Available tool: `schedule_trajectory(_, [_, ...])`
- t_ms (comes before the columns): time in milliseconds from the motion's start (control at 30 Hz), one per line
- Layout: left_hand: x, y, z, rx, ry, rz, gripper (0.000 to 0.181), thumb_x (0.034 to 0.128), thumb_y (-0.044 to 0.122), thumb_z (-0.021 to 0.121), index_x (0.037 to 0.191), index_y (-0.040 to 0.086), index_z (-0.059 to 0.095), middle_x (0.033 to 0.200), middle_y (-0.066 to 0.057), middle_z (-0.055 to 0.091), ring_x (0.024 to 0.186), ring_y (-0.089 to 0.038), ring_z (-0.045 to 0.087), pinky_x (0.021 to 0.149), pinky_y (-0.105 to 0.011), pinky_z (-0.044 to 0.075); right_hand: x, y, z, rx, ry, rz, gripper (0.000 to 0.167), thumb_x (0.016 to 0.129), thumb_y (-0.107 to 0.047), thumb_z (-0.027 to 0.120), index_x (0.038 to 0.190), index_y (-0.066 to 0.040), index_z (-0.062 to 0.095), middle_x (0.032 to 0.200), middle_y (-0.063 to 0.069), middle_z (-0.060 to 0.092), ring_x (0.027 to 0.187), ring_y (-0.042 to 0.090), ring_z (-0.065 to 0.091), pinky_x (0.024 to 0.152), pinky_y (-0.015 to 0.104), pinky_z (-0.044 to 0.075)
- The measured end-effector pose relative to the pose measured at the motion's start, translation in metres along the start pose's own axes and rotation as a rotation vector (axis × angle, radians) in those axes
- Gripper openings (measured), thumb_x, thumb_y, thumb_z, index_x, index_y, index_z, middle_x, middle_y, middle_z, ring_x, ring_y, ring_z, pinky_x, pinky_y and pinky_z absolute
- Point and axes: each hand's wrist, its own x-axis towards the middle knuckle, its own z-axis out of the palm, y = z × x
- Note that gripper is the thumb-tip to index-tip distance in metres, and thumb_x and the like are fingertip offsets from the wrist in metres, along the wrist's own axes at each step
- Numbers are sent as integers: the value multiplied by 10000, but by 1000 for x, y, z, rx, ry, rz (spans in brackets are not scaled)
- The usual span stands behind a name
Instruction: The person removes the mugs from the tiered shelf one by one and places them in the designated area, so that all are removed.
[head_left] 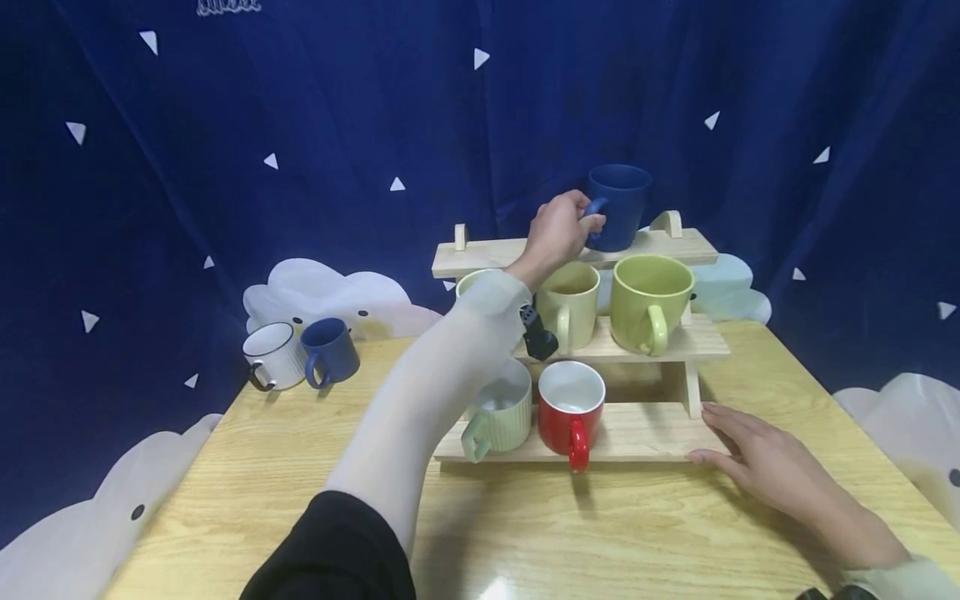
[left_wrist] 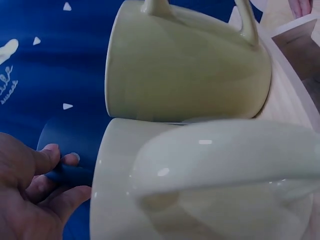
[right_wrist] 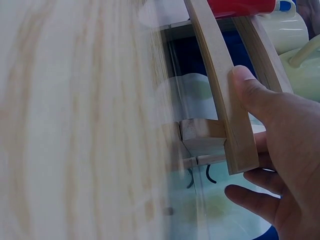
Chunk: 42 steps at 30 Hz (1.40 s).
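My left hand (head_left: 558, 229) pinches the handle of a dark blue mug (head_left: 621, 208) at the top board of a three-tier wooden shelf (head_left: 660, 429). Whether the mug's base bears on the board, I cannot tell. In the left wrist view the same mug (left_wrist: 75, 145) is partly behind the fingers. My right hand (head_left: 772, 458) grips the right end of the bottom board, its thumb on one side and fingers on the other, as the right wrist view of that board (right_wrist: 225, 95) shows. Just below the blue mug stand a yellow-green mug (head_left: 637, 287) and a pale yellow mug (head_left: 551, 304).
On the bottom tier stand a ribbed light green mug (head_left: 513, 421) and a red mug (head_left: 555, 421). My left forearm mostly hides another pale mug (head_left: 467, 283) on the middle tier. A white mug (head_left: 281, 358) and a small blue mug (head_left: 339, 354) stand at the table's left.
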Motion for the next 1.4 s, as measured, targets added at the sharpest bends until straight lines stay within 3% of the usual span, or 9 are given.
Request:
schedule_trajectory(200, [-8, 1, -5, -15, -3, 8, 247, 941, 352, 659, 1103, 167, 646, 936, 131, 719, 949, -19, 641, 807, -220, 459, 0, -1, -1, -1, 1, -5, 701, 795, -451, 781, 1264, 42, 609, 1273, 244, 590, 1123, 472, 556, 875, 618, 439])
schedule_trajectory(433, [-16, -2, -17, -38, 45, 45, 282, 942, 356, 658, 1144, 159, 647, 991, 91, 713, 974, -49, 634, 845, -245, 461, 2, 1, 0, -3, 11, -13, 702, 791, -449, 785, 1263, 40, 610, 1273, 241, 590, 1126, 463, 557, 873, 616, 443])
schedule_trajectory(633, [-18, -9, -27, -122, 54, 35, 268, 943, 329, 652, 1135, 143, 640, 974, 74, 719, 900, -31, 652, 789, -212, 456, 1, 0, -1, -2, 7, -3, 710, 786, -457, 786, 1265, 38, 611, 1269, 242, 593, 1123, 465, 558, 873, 612, 439])
schedule_trajectory(900, [-24, -16, -43, -200, 61, 44, 275, 946, 300, 644, 1155, 122, 635, 990, 63, 725, 885, -35, 658, 843, -214, 453, 1, 0, -1, -3, -4, 2, 711, 792, -459, 781, 1268, 40, 606, 1275, 246, 587, 1127, 469, 554, 868, 615, 440])
schedule_trajectory(1400, [-44, -40, -79, -371, 150, 89, 225, 941, 176, 659, 1111, 31, 633, 991, -73, 733, 901, -134, 694, 815, -214, 539, 0, 0, -1, -12, -1, -1, 710, 788, -461, 783, 1261, 39, 611, 1274, 245, 588, 1119, 467, 560, 864, 624, 445])
